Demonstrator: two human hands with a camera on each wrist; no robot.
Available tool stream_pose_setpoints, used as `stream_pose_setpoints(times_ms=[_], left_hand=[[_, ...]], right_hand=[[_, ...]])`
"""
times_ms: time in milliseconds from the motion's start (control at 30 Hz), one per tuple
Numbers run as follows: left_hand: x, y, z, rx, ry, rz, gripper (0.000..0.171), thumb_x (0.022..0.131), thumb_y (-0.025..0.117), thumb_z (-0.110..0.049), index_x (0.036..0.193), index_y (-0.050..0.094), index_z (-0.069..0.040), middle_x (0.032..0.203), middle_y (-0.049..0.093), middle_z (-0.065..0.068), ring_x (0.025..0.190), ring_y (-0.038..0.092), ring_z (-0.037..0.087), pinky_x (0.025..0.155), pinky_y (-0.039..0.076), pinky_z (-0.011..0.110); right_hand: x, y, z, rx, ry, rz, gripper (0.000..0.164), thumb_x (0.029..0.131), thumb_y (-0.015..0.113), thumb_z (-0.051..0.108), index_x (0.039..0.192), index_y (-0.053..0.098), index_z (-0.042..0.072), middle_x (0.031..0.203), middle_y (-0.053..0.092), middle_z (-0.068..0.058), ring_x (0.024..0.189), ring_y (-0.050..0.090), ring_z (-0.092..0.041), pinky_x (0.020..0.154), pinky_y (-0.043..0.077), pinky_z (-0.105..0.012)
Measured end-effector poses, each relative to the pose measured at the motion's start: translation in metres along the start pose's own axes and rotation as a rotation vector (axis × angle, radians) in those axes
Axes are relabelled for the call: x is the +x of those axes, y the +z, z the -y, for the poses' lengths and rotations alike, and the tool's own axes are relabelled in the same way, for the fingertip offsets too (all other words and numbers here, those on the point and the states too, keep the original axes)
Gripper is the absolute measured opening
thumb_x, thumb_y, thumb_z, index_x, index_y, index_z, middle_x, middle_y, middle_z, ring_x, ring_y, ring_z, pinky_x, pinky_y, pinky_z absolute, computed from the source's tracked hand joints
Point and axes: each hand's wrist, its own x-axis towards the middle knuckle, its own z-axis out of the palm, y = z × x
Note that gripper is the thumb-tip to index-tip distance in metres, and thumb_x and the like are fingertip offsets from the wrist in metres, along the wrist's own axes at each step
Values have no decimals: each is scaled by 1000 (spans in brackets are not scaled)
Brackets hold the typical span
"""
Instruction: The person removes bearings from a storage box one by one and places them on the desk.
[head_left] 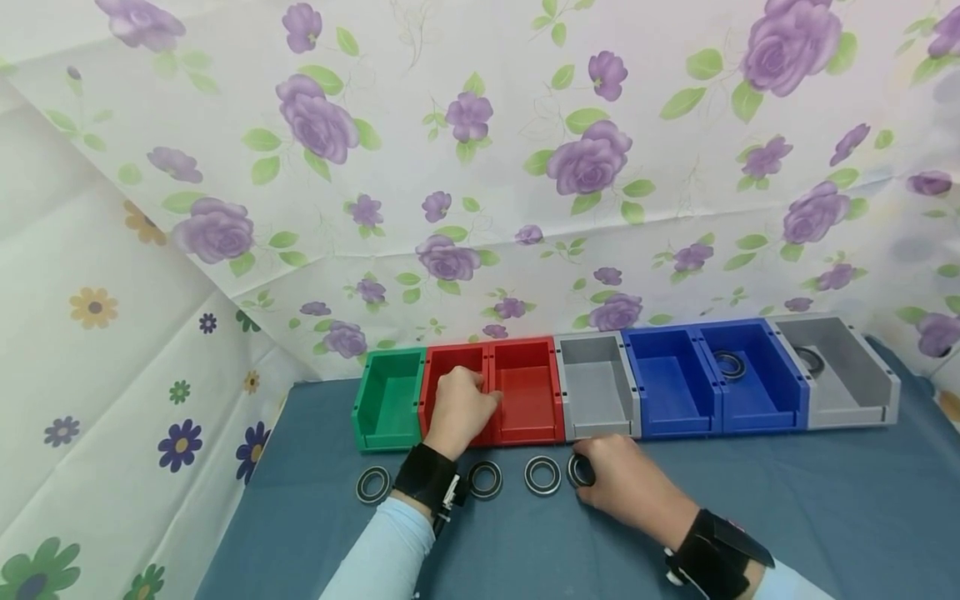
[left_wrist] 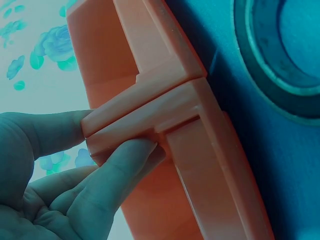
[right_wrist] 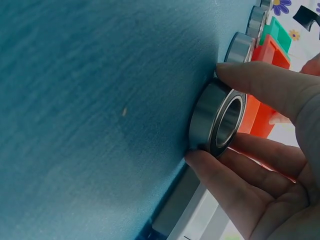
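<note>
My right hand point(head_left: 630, 483) pinches a metal ball bearing point(right_wrist: 212, 117) between thumb and fingertips. The bearing lies flat on the cloth in front of the grey bin point(head_left: 597, 387). My left hand point(head_left: 459, 408) grips the adjoining side walls of two red bins, the left red bin point(left_wrist: 100, 45) and the right red bin point(head_left: 525, 396). Its thumb and fingers lie on opposite sides of those walls in the left wrist view. More bearings sit on the cloth: a left bearing point(head_left: 372, 485), one beside my left wrist point(head_left: 485, 480) and one near my right hand point(head_left: 542, 476).
A green bin point(head_left: 390, 400) ends the row at left. To the right stand two blue bins, one plain point(head_left: 671, 383) and one with a bearing point(head_left: 729, 365) inside, then a grey bin point(head_left: 855, 392) also holding a bearing point(head_left: 810, 361). Flowered cloth point(head_left: 510, 192) hangs behind.
</note>
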Motion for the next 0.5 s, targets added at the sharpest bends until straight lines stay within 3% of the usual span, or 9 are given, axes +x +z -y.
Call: stream_pose_setpoints(times_ms=[267, 500], left_hand=[[-1, 0, 0, 4, -1, -6, 41, 78, 74, -27, 113, 66, -7, 104, 65, 8, 82, 63, 18, 63, 51, 26], [1, 2, 2, -4, 4, 0, 36, 78, 74, -26, 109, 68, -8, 97, 66, 7, 75, 62, 15, 61, 51, 25]], right_hand=[[0, 1, 0, -29, -6, -2, 49, 62, 82, 29, 105, 67, 9, 94, 64, 0, 80, 55, -5, 71, 49, -28], [-2, 2, 0, -40, -10, -5, 47, 63, 81, 29, 104, 68, 10, 94, 64, 2, 80, 54, -5, 71, 48, -27]])
